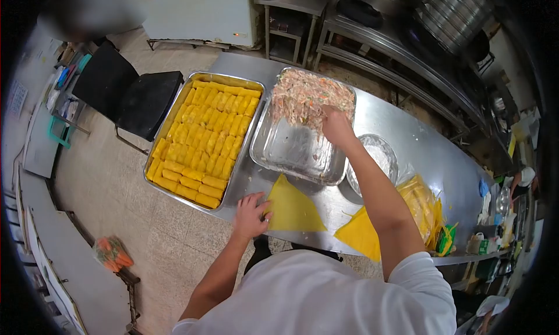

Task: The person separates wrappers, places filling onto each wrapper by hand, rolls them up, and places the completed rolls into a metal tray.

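My right hand (336, 126) reaches into a metal tray (291, 151), its fingers curled into a shredded filling (303, 93) of pale and orange bits. The filling covers the tray's far part, and the near part is bare metal. My left hand (251, 215), fingers spread, rests at the left edge of a yellow wrapper sheet (291, 210) lying flat on the steel table. To the left, a second tray (192, 79) holds rows of rolled yellow spring rolls (204, 131). More yellow wrappers (361, 233) lie under my right forearm.
A round bowl (391, 149) with white contents stands right of the filling tray. Beyond it are a plastic bag of yellow sheets (420, 201) and a green packet (447, 239). A black chair (151, 93) is at the left; bagged carrots (115, 253) lie low at left. Another person's arm shows far right.
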### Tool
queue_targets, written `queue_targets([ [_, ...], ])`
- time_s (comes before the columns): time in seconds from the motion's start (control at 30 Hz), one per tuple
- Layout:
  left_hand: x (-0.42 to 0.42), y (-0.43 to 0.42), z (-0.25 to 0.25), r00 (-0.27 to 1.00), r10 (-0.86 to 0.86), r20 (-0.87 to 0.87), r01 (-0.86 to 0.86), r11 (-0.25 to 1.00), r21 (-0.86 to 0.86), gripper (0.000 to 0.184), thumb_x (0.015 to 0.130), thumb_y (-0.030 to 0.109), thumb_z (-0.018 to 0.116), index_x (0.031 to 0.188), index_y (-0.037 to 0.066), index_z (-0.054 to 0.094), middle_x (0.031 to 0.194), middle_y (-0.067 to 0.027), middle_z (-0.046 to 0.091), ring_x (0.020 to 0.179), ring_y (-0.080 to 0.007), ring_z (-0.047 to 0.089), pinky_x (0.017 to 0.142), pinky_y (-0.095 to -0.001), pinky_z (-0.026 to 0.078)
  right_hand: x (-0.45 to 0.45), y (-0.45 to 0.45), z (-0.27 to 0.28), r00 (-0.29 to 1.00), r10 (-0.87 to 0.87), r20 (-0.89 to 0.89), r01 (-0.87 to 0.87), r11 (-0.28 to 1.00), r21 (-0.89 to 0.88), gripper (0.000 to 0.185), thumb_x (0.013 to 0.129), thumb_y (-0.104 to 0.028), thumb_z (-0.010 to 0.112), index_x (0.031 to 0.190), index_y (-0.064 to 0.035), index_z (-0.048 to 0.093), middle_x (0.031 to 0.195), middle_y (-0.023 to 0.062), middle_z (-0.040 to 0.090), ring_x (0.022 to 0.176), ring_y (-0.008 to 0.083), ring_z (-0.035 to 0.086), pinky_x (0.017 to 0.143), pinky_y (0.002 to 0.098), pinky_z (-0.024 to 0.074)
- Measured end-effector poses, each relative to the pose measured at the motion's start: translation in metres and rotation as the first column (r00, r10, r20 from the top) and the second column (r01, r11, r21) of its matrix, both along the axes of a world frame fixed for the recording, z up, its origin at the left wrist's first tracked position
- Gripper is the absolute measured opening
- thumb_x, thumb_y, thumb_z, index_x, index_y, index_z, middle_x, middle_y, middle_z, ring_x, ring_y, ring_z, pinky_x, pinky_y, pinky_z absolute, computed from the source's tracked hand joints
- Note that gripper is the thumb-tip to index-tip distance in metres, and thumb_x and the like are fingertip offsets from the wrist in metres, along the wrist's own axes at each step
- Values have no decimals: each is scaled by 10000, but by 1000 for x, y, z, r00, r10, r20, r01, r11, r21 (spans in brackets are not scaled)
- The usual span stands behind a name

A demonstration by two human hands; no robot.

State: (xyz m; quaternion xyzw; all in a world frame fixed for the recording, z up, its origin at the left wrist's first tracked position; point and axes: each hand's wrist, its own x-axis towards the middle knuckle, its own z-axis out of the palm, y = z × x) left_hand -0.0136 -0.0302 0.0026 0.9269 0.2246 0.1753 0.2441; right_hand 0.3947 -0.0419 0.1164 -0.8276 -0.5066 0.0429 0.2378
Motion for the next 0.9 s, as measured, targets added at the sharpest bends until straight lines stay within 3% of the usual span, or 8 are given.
queue_targets([
  [0.1, 0, 1, -2, 1000, 10, 17, -9, 1000, -20, 366, 864, 309, 764, 1207, 181, 766, 1402, -118, 629, 1291, -359, 571, 1063, -540, 445, 8, 24, -9, 991, -100, 88, 90, 990, 105, 273, 935, -40, 615, 1182, 62, 669, 1248, 317, 677, 1121, 499, 684, 952, 530, 573],
  [0.2, 0, 2, 2, 1000, 3, 14, -2, 999, -33, 404, 826, 276, 796, 1218, 180, 772, 1389, -113, 629, 1262, -368, 575, 1053, -535, 453, 15, 30, -6, 989, -150, 9, 148, 982, 116, 247, 935, -47, 618, 1154, 55, 671, 1236, 313, 683, 1115, 479, 696, 937, 538, 576],
  [0.4, 0, 2, -3, 998, 7, 59, -6, 1000, -16, 399, 836, 288, 800, 1215, 172, 754, 1376, -105, 633, 1257, -354, 578, 1041, -524, 458, 33, 27, -32, 990, -132, 44, 136, 982, -128, 256, 943, -102, 656, 1149, 50, 667, 1267, 316, 668, 1124, 480, 692, 937, 558, 570],
  [0.5, 1, 4, -1, 998, 6, 62, -5, 1000, -6, 396, 839, 297, 800, 1207, 160, 751, 1368, -105, 639, 1252, -349, 584, 1042, -520, 456, 18, 26, -12, 983, -173, 60, 178, 980, -88, 267, 935, -79, 656, 1177, 33, 671, 1314, 290, 663, 1176, 478, 668, 983, 544, 555],
  [0.63, 0, 2, 0, 998, 15, 53, -14, 1000, -8, 387, 838, 306, 802, 1195, 161, 760, 1358, -100, 647, 1255, -343, 588, 1039, -518, 456, 24, 36, -18, 985, -161, 68, 167, 982, -87, 453, 955, -110, 649, 1386, 26, 616, 1352, 292, 653, 1204, 473, 664, 1024, 520, 556],
  [0.73, 0, 2, -1, 999, 21, 41, -21, 1000, -19, 385, 836, 308, 804, 1193, 168, 769, 1357, -91, 650, 1260, -339, 590, 1038, -517, 457, 28, 42, -21, 988, -144, 62, 150, 982, -118, 482, 962, -114, 640, 1420, 29, 595, 1373, 296, 645, 1202, 481, 662, 1029, 519, 554],
  [0.83, 1, 2, -1, 999, 29, 33, -28, 999, -23, 387, 838, 308, 803, 1201, 180, 774, 1358, -84, 651, 1263, -336, 589, 1039, -517, 456, 34, 50, -33, 992, -115, 56, 119, 988, -94, 518, 966, -201, 649, 1429, 24, 590, 1348, 305, 657, 1201, 479, 665, 1028, 524, 551],
  [0.9, 1, 1, 1, 999, 28, 22, -27, 999, -16, 387, 840, 311, 801, 1204, 184, 774, 1358, -82, 651, 1265, -335, 588, 1040, -517, 455, 35, 54, -33, 987, -149, 61, 159, 964, -215, 557, 969, -291, 649, 1427, 21, 592, 1328, 308, 668, 1207, 470, 669, 1036, 526, 548],
])
